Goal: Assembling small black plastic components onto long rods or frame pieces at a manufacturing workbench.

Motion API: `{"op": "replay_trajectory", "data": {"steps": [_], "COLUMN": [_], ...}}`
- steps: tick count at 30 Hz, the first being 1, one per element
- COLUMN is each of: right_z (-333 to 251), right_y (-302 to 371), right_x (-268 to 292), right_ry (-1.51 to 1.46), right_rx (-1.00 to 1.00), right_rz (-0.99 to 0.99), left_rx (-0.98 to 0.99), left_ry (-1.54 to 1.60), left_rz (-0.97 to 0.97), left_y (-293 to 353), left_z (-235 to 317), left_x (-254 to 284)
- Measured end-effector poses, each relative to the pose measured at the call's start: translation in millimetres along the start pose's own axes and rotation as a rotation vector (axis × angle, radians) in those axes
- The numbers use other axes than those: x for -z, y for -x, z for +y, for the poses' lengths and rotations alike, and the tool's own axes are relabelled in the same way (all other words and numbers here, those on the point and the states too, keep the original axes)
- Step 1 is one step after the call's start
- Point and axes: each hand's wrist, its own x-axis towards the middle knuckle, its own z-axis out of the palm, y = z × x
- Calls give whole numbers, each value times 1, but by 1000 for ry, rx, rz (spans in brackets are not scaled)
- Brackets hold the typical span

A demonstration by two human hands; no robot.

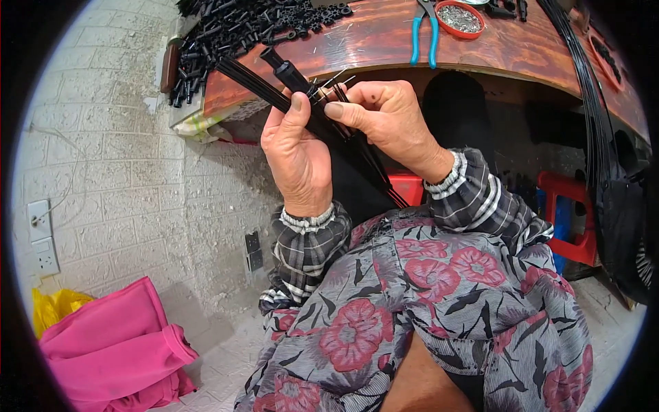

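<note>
Over my lap, just in front of the table edge, both hands work on a bundle of thin black umbrella ribs [250, 81]. A black plastic umbrella runner [292, 75], tube-shaped with a wider collar, sits among the ribs and points up and to the left. My left hand [300, 165] is closed, its thumb pressing beside the runner's lower end. From the right, my right hand [401, 127] pinches the rib ends by the runner, thumb against bent fingers. A few thin, light metal tips stick out between the hands. The ribs also run down toward my lap.
Black plastic parts [230, 34] lie heaped on the wooden table [371, 41]. Blue-handled pliers [434, 41] rest near a red dish [444, 24] of small metal pieces. Long black rods [583, 75] hang over the right edge. Pink cloth [117, 350] lies lower left; a red stool [580, 250] stands right.
</note>
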Motion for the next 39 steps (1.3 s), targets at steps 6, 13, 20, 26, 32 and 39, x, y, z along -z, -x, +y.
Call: {"op": "replay_trajectory", "data": {"steps": [6,13,20,26,32,39], "right_z": [-2,-4,-6,-5,5,7], "right_y": [5,2,5,-1,-7,-9], "right_x": [-1,0,-5,-1,5,5], "right_ry": [97,-40,9,-17,123,48], "right_rx": [35,47,7,70,282,216], "right_rz": [76,50,89,181,160,114], "left_rx": [-20,11,-101,-6,-19,-87], "left_ry": [58,11,-275,-203,-149,-79], "left_rz": [-18,-43,95,132,5,-94], "left_y": [3,5,-1,-20,-20,-16], "left_z": [-2,-1,2,0,-6,-8], "left_x": [-8,-14,-12,-15,-19,-18]}}
